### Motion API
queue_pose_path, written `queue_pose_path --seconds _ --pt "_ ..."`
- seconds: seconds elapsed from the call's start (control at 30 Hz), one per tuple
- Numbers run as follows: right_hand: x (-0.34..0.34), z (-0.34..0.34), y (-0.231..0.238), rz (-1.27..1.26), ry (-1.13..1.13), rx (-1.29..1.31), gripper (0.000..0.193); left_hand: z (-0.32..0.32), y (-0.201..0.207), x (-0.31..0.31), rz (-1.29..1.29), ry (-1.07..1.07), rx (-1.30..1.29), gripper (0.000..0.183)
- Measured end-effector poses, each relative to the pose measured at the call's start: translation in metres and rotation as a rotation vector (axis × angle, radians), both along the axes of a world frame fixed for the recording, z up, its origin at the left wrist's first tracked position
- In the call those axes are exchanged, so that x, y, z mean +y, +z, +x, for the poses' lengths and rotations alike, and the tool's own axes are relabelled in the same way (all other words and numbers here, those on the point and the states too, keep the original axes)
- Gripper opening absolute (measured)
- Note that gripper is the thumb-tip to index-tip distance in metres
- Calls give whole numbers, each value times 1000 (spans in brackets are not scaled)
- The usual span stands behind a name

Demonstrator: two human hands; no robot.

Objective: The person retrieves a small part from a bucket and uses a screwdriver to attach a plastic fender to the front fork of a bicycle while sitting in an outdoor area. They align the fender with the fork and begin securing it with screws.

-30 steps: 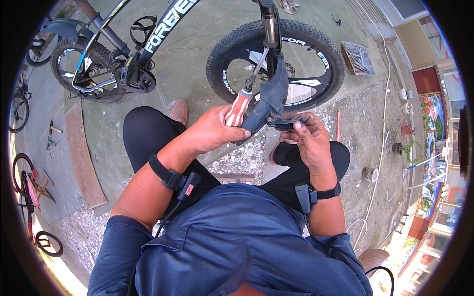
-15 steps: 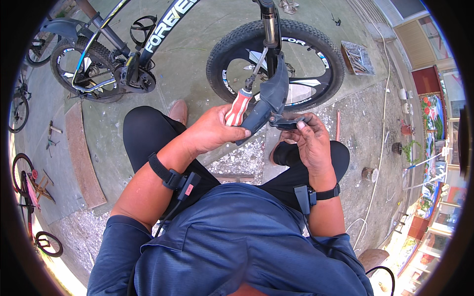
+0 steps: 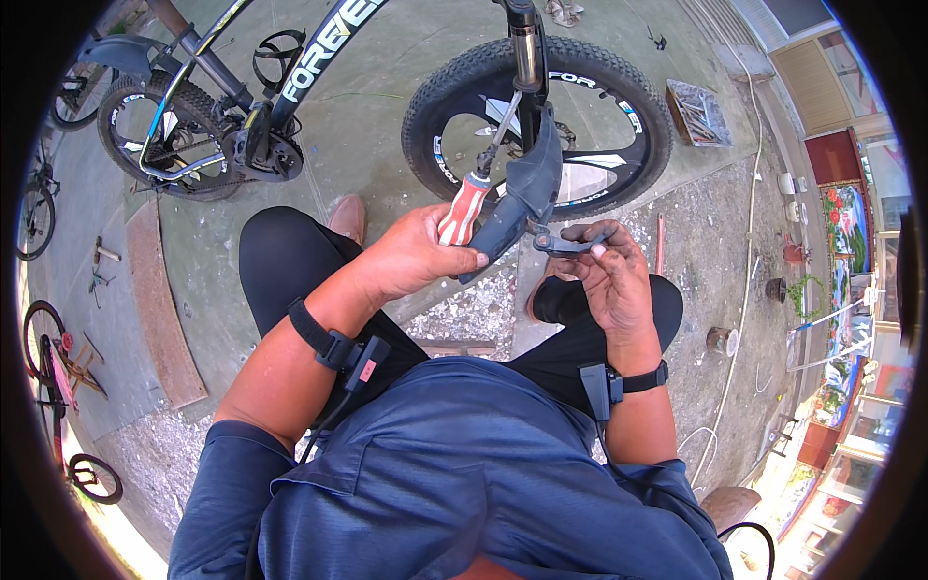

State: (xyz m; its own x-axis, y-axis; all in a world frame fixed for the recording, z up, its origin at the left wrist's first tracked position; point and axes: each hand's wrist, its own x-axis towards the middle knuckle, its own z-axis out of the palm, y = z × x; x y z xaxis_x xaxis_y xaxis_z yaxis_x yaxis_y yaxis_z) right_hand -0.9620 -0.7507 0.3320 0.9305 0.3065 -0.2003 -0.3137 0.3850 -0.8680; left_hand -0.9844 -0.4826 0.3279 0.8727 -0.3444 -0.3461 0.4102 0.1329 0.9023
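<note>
My left hand (image 3: 420, 249) is closed around a screwdriver (image 3: 463, 210) with a red-and-white striped handle and, in the same grip, the near end of a dark plastic bicycle mudguard (image 3: 535, 182). The screwdriver's metal shaft slants up and away, in front of the fork. A small black bracket (image 3: 563, 244), joined to or touching the mudguard's edge, is pinched between the thumb and fingers of my right hand (image 3: 609, 275). Just beyond both hands stands the bicycle's front wheel (image 3: 425, 126), with a knobbly tyre and white-marked spokes. The mudguard overlaps the wheel and the fork (image 3: 527, 58) in view.
The bicycle frame (image 3: 324, 53) and its rear wheel extend to the upper left. A tray of tools (image 3: 698, 114) sits right of the front wheel. On the left are a curved board (image 3: 162, 304) and a hammer (image 3: 106, 249). A hose (image 3: 749, 251) runs along the right.
My right fingers have turned the black bracket slightly, and more of its arm shows. My left hand keeps its hold on the screwdriver and mudguard, almost unmoved.
</note>
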Motion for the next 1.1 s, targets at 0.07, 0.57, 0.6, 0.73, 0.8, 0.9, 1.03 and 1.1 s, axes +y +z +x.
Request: queue_pose_path --seconds 0.07,0.57,0.6,0.73,0.8,0.9,1.03,1.1 --pt "3 -1 3 50 -2 17 14 0 -5 0 7 4 -10 34" --pt "4 -9 -26 498 -59 289 14 0 -5 0 -23 12 -21 34" --pt "4 -8 -27 500 -59 298 15 0 -6 0 -17 12 -24 34" --pt "4 -8 -29 524 -70 316 17 0 -5 0 -19 13 -22 35" --pt "4 -7 -27 531 -59 320 18 -1 -3 0 -22 18 -20 35" --pt "5 -6 -26 533 -56 309 20 0 -11 1 16 9 -25 35" --pt "4 -3 -26 550 -40 307 22 1 -12 2 22 5 -29 34" --pt "4 -3 -24 552 -40 301 23 0 -10 1 25 10 -31 33"
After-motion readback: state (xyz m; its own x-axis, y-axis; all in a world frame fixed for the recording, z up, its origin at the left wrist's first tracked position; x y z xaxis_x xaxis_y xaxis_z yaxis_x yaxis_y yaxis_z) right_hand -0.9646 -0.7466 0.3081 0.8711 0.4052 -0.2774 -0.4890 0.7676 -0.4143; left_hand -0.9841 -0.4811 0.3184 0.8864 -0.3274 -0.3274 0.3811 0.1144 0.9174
